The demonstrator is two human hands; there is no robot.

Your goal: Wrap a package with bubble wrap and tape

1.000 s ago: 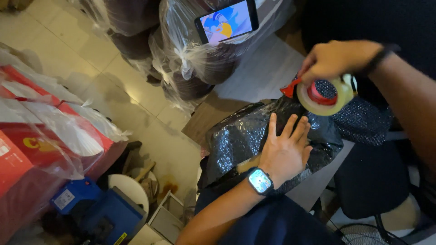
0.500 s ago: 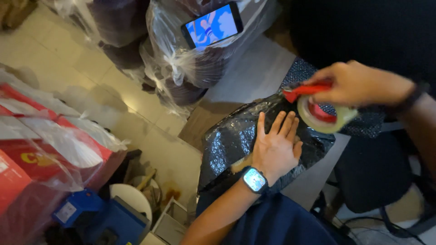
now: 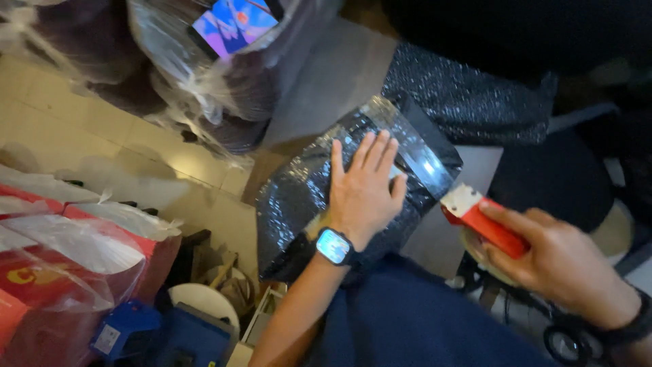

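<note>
We look down on a pale tiled floor [image 3: 102, 146] crowded with goods, and a grey table [image 3: 339, 75] running up from our lap. On the table's near edge lies a black, glossy bubble-wrap parcel [image 3: 305, 190] with a strip of clear tape [image 3: 424, 163] across its far end. Our left hand [image 3: 363, 194], wearing a square-faced smartwatch [image 3: 333, 246], lies flat and open on the parcel, fingers spread. Our right hand [image 3: 560, 261] is clenched around a red-handled tape dispenser [image 3: 479, 217], just off the parcel's right corner. Beyond it lies a black speckled cloth [image 3: 468, 95]. Clear plastic-wrapped bundles [image 3: 224, 102] carry a lit phone [image 3: 234, 24]; red plastic-covered boxes [image 3: 75, 265] sit at left.
</note>
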